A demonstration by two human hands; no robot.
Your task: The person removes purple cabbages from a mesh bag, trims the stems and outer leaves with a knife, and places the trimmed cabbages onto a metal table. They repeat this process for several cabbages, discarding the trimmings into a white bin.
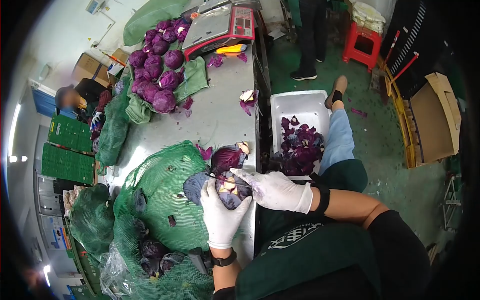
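Observation:
My left hand [223,215], in a white glove, steadies a red cabbage [231,199] whose cut, pale stem end faces up. In my gloved right hand [280,191] is a knife [239,183], its dark blade lying across the stem end. A loose outer leaf [195,187] spreads out beside the cabbage. Just beyond lie more purple leaves with a piece of stem [230,157]. The green mesh bag [175,222] stretches out left of my hands, with several cabbages [155,249] inside its near part.
Trimmed cabbages [162,75] are heaped at the table's far end, near a red scale [242,25] and a yellow-handled cutter [231,49]. A white tub [276,120] of purple leaves stands right of the metal table [220,110]. Another person [82,97] is at the left; someone's legs [311,40] show ahead.

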